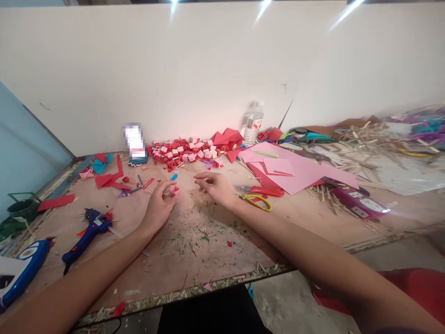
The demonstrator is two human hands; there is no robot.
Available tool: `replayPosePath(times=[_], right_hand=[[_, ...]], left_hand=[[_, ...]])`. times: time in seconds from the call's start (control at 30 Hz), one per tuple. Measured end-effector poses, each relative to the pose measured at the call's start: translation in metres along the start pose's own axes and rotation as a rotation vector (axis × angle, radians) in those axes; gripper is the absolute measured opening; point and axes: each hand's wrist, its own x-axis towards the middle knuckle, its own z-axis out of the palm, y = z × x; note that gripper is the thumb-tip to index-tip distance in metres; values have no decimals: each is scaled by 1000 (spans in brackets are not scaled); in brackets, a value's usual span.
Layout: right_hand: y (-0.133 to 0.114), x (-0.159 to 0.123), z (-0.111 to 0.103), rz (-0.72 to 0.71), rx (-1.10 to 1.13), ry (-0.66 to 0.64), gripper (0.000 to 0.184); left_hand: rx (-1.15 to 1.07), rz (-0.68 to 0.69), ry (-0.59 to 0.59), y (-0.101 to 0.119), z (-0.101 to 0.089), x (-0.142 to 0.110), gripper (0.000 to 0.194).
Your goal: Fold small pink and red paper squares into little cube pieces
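Between the thumb and fingers of my left hand (160, 202) is a small folded pink paper piece (174, 190). My right hand (213, 185) hovers just to the right of it, thumb and fingers apart with nothing visible between them. A small blue stick (174, 177) lies just beyond my left hand. Right of my right wrist lie a red utility knife (267, 191) and yellow-handled scissors (257, 202). Behind the hands is a heap of small folded red and pink paper cubes (184, 152).
A blue glue gun (88, 232) lies at left, near red paper scraps (108, 180). A phone (135, 141) and a clear bottle (254, 123) stand at the back. Pink paper sheets (299, 174), bamboo strips (361, 144) and a magenta device (359, 202) are at right.
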Motion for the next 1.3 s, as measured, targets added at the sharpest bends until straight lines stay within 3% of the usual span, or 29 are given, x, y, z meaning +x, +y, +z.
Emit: replayPosePath(times=[0.17,0.3,0.43,0.6,0.77,0.83,1.1,1.3], right_hand=[[-1,43,-51,28,-600,213,30],[9,73,-95,104,-823,271,38],[23,87,-116,230,-940,244,58],[32,93,-116,265,-1003,219,43],[41,95,-114,262,-1021,208,48],[46,95,-114,280,-1003,223,43],[43,89,-126,351,-829,389,30],[24,79,-147,334,-558,551,38]], left_hand=[[-18,70,38,-2,4,-1,27],[-1,109,60,-1,6,0,24],[14,139,48,-4,9,0,23],[-26,144,19,-10,14,-2,29],[-46,129,4,-11,14,-2,27],[-52,124,6,-10,14,-2,25],[-45,102,-21,-11,10,-5,26],[11,81,-2,-3,2,-3,31]])
